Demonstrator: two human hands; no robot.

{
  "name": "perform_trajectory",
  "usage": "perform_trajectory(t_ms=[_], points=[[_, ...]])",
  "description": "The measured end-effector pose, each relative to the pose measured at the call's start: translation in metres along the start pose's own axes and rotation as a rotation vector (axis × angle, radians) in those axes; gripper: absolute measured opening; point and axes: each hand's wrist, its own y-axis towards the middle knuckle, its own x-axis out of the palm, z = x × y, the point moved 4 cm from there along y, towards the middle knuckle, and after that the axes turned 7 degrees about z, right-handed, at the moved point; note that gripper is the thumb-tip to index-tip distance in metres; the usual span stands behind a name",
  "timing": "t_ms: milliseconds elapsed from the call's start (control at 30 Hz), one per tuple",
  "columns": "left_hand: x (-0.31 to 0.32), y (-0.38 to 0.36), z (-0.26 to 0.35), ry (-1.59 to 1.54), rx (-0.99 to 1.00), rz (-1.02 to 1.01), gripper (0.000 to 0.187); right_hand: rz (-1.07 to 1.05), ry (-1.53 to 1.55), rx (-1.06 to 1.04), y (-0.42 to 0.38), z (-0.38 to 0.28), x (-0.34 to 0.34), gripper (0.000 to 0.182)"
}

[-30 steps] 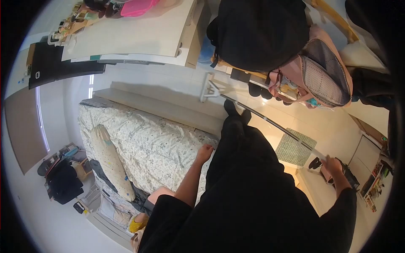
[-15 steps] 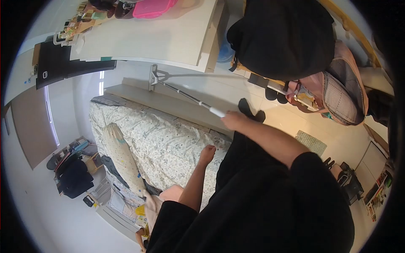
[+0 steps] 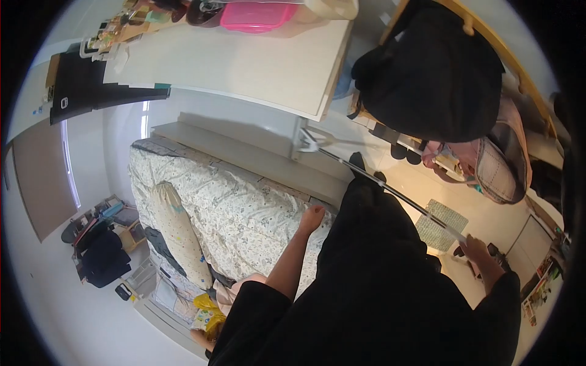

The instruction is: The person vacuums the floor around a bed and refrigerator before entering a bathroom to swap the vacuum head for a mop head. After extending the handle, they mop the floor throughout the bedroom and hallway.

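My right hand is wrapped round the white grip of a long silver mop pole, out at the right. The pole slants up to the left, where its flat mop head lies on the floor between the white desk and the bed's edge. My left hand is curled closed above the flowered bedding, near my black trousers; nothing shows in it.
A white desk with a pink container stands above. At the upper right are a black bag and a pink bag. A green mat lies on the floor. Another person's arm shows at lower left.
My right hand has moved right and down, drawing the pole and mop head the same way along the floor. My left hand has shifted slightly right.
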Motion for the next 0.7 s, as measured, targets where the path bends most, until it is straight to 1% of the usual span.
perform_trajectory(t_ms=[67,133,167,200,233,267,300,333,367,400,433,467,500,533,567,600,633,700], points=[[-0.007,-0.004,0.007,-0.065,-0.033,0.014,0.038,-0.005,-0.037,0.032,-0.003,0.002,-0.006,0.047],[-0.009,-0.003,0.005,-0.121,-0.062,0.015,0.037,0.029,0.000,-0.024,0.015,-0.025,-0.013,0.046],[-0.007,-0.002,-0.005,-0.139,-0.062,0.016,0.037,0.046,0.030,-0.083,0.031,-0.049,-0.019,0.048],[-0.003,-0.001,-0.016,-0.160,-0.063,0.019,0.036,0.008,0.020,-0.201,0.043,-0.091,-0.040,0.045],[0.000,-0.002,-0.028,-0.162,-0.072,0.016,0.036,-0.025,-0.028,-0.263,0.105,-0.091,0.015,0.041],[0.002,-0.002,-0.041,-0.156,-0.093,0.018,0.036,-0.008,-0.087,-0.462,0.100,-0.158,-0.037,0.037],[0.003,-0.005,-0.049,-0.147,-0.114,0.021,0.035,0.171,0.000,-0.688,0.140,-0.191,-0.018,0.032],[0.002,-0.011,-0.047,-0.142,-0.120,0.023,0.035,0.043,0.320,-0.607,0.134,-0.249,-0.068,0.031],[-0.004,-0.020,-0.042,-0.108,-0.147,0.011,0.035,0.029,0.385,-0.503,0.139,-0.301,-0.090,0.035],[-0.008,-0.025,-0.037,-0.074,-0.170,-0.001,0.036,0.175,0.444,-0.674,0.160,-0.349,-0.092,0.046],[-0.011,-0.031,-0.034,-0.064,-0.173,0.004,0.036,0.294,0.498,-0.723,0.217,-0.402,-0.046,0.052],[-0.014,-0.036,-0.034,-0.061,-0.179,0.025,0.036,-0.084,0.665,-0.622,0.179,-0.449,-0.110,0.055],[-0.016,-0.038,-0.034,-0.061,-0.184,0.051,0.037,-0.069,0.624,-0.634,0.179,-0.494,-0.125,0.059],[-0.018,-0.040,-0.036,-0.052,-0.191,0.072,0.037,-0.067,0.676,-0.689,0.176,-0.531,-0.141,0.059],[-0.019,-0.042,-0.039,-0.054,-0.176,0.103,0.036,-0.006,0.659,-0.668,0.173,-0.565,-0.147,0.060],[-0.022,-0.043,-0.040,-0.054,-0.159,0.135,0.036,0.056,0.643,-0.646,0.174,-0.589,-0.149,0.060],[-0.023,-0.046,-0.038,-0.083,-0.146,0.156,0.035,0.056,0.655,-0.666,0.179,-0.597,-0.147,0.060],[-0.022,-0.052,-0.033,-0.109,-0.131,0.145,0.035,0.274,0.526,-0.721,0.189,-0.587,-0.141,0.057]])
